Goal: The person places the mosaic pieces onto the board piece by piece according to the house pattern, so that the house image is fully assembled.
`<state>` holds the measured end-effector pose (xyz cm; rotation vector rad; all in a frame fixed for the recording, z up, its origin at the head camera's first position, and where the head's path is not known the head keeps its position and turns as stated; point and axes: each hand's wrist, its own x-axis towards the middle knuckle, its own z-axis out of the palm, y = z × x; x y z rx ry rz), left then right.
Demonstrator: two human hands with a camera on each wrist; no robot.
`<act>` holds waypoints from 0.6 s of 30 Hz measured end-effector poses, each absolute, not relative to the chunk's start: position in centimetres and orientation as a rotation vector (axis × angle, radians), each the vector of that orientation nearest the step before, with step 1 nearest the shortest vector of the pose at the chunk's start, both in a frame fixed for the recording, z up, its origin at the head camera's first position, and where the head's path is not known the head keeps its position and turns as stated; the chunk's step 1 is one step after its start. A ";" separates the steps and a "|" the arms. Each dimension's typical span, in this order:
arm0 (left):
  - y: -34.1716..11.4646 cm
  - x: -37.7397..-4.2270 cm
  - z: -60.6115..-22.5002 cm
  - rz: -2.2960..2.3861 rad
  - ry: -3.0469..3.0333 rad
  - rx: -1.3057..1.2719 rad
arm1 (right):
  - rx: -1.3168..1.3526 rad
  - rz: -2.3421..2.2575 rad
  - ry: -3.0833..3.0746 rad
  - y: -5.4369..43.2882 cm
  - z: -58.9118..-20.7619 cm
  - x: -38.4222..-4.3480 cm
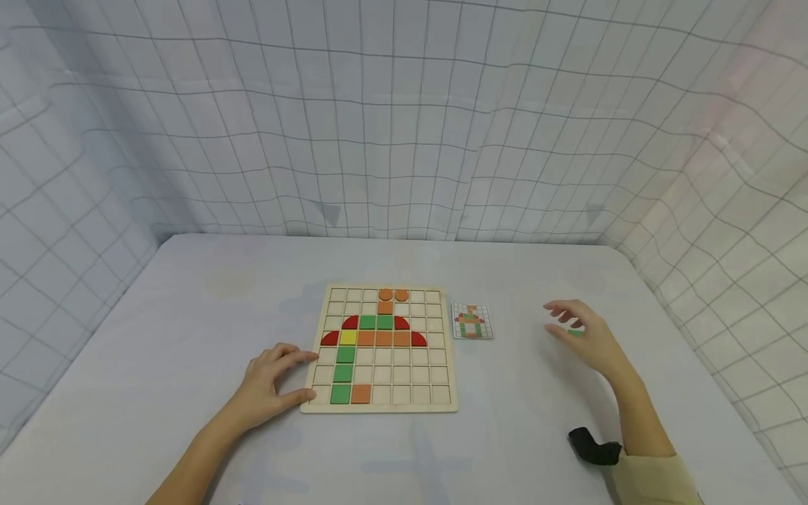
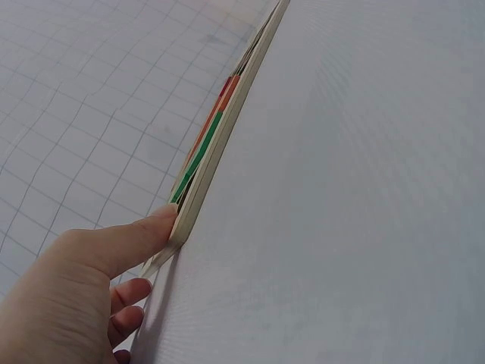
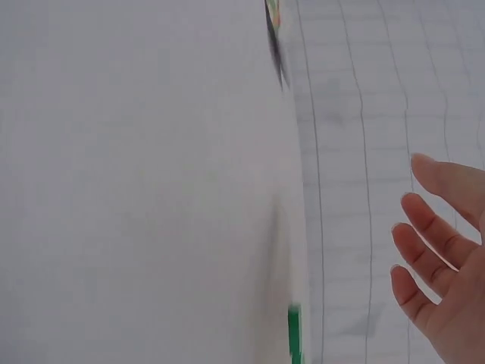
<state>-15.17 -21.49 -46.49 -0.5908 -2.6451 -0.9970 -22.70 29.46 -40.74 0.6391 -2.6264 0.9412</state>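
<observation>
A square wooden grid board (image 1: 416, 396) lies on the table, with red, green, orange and yellow flat pieces in some of its cells. My left hand (image 1: 273, 382) rests at the board's left edge, thumb at the near corner and index finger farther up. In the left wrist view the thumb (image 2: 144, 239) touches the board's rim (image 2: 220, 152). To the right, my right hand (image 1: 587, 340) hovers over the table with fingers spread and nothing between them. A green piece (image 1: 576, 333) shows partly behind that hand; the right wrist view has green (image 3: 294, 330) low down.
A small printed card (image 1: 472, 321) with a coloured grid pattern lies just right of the board. A black object (image 1: 593, 449) sits by the right sleeve (image 1: 653, 480). White grid-patterned cloth (image 1: 391, 126) hangs behind the table and on both sides.
</observation>
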 end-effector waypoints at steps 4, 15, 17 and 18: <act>-21.5 -15.2 -46.4 -1.001 -2.647 -0.589 | 0.540 0.969 -2.755 32.9 -40.9 -22.1; -21.4 -15.1 -46.4 -0.999 -2.656 -0.578 | 0.498 1.034 -2.894 39.5 -42.5 -20.7; -21.5 -15.1 -46.4 -1.000 -2.654 -0.580 | 0.497 1.036 -2.893 40.2 -42.9 -20.5; -21.5 -15.1 -46.4 -1.001 -2.655 -0.581 | 0.494 1.033 -2.894 40.5 -43.0 -20.4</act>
